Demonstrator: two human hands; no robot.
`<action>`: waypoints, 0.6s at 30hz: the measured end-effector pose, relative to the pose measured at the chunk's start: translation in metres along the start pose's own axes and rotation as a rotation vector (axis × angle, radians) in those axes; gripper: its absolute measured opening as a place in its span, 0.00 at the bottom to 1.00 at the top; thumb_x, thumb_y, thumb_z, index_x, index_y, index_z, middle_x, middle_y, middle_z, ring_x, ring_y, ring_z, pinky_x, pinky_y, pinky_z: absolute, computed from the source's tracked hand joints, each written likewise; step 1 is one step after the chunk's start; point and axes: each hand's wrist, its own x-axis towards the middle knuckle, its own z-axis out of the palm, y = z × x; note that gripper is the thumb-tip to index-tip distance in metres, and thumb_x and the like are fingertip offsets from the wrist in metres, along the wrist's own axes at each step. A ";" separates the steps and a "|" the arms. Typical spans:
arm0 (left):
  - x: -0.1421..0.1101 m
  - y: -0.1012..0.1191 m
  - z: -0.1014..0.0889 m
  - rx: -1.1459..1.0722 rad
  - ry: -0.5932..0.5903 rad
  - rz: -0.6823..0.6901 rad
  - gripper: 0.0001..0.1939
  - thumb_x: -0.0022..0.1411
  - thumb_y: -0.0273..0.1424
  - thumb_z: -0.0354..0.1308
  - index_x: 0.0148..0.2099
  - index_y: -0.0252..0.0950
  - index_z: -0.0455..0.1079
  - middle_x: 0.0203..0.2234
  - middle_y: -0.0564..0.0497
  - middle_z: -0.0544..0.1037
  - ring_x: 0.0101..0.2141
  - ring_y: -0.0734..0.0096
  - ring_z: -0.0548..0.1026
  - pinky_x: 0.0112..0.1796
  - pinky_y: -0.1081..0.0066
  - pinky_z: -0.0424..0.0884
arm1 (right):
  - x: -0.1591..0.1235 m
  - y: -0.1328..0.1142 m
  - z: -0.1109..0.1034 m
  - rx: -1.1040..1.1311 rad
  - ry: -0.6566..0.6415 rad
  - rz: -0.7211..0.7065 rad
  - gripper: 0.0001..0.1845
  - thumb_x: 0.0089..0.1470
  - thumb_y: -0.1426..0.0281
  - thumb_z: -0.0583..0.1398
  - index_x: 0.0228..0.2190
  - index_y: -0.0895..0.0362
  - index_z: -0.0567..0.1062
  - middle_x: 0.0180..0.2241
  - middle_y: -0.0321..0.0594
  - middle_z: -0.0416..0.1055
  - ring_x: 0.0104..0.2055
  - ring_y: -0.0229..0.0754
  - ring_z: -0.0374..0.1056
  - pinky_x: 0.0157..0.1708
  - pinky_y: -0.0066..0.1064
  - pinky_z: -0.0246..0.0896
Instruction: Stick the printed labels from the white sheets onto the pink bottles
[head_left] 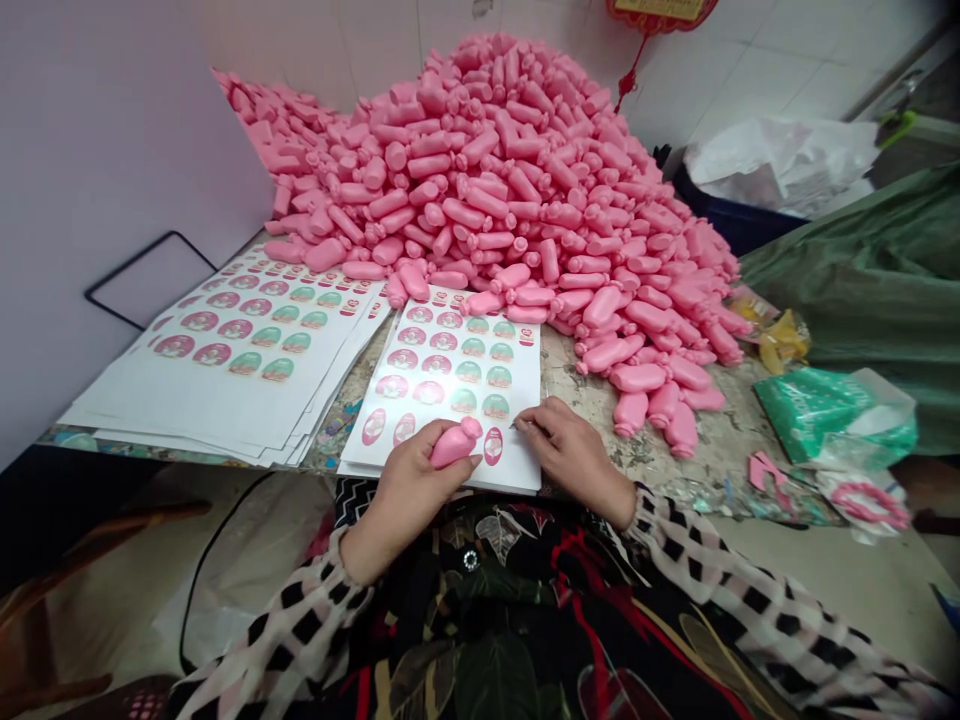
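My left hand (409, 485) is closed around a small pink plastic bottle (454, 444), its capped end pointing right. The bottle is just above a stack of sticker sheets (365, 456) at the table's front edge. On the top sheet are rows of pink and green round-edged labels, and an oval pink sticker (493, 446) lies between my two hands. The fingers of my right hand (574, 455) pinch together at the sheet's right edge. A tiny dark tip shows at those fingertips, too small to name.
A large heap of pink bottles (517, 180) covers the back of the worn table (559, 375). More label sheets (172, 400) lie left, beside a pale panel (127, 180). At right are a green tissue pack (832, 415), a pink ring (870, 505) and a dark blue bin (727, 220).
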 end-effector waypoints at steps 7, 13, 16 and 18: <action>0.008 0.000 0.001 0.758 -0.042 0.251 0.10 0.59 0.35 0.53 0.44 0.41 0.68 0.37 0.50 0.75 0.38 0.60 0.70 0.37 0.66 0.60 | -0.005 -0.006 0.010 -0.314 0.008 -0.078 0.11 0.61 0.65 0.51 0.35 0.54 0.72 0.35 0.39 0.66 0.38 0.40 0.64 0.33 0.30 0.53; 0.012 -0.002 0.003 1.058 -0.099 0.261 0.10 0.59 0.37 0.54 0.43 0.42 0.64 0.38 0.52 0.75 0.35 0.61 0.71 0.31 0.67 0.60 | 0.001 -0.010 0.008 -0.470 -0.016 -0.107 0.12 0.61 0.66 0.50 0.35 0.55 0.72 0.35 0.40 0.67 0.37 0.40 0.63 0.33 0.31 0.52; 0.012 -0.004 0.003 1.079 -0.094 0.278 0.13 0.59 0.38 0.54 0.47 0.43 0.63 0.41 0.52 0.75 0.37 0.61 0.71 0.32 0.66 0.62 | 0.002 -0.009 0.004 -0.442 -0.071 -0.103 0.11 0.61 0.66 0.51 0.35 0.54 0.73 0.35 0.39 0.68 0.37 0.39 0.64 0.31 0.30 0.51; 0.012 -0.006 0.003 1.079 -0.095 0.290 0.14 0.60 0.38 0.54 0.48 0.43 0.63 0.46 0.52 0.73 0.39 0.61 0.72 0.34 0.65 0.63 | 0.003 -0.009 0.002 -0.424 -0.100 -0.105 0.11 0.61 0.66 0.51 0.35 0.54 0.73 0.35 0.39 0.68 0.36 0.38 0.64 0.31 0.29 0.51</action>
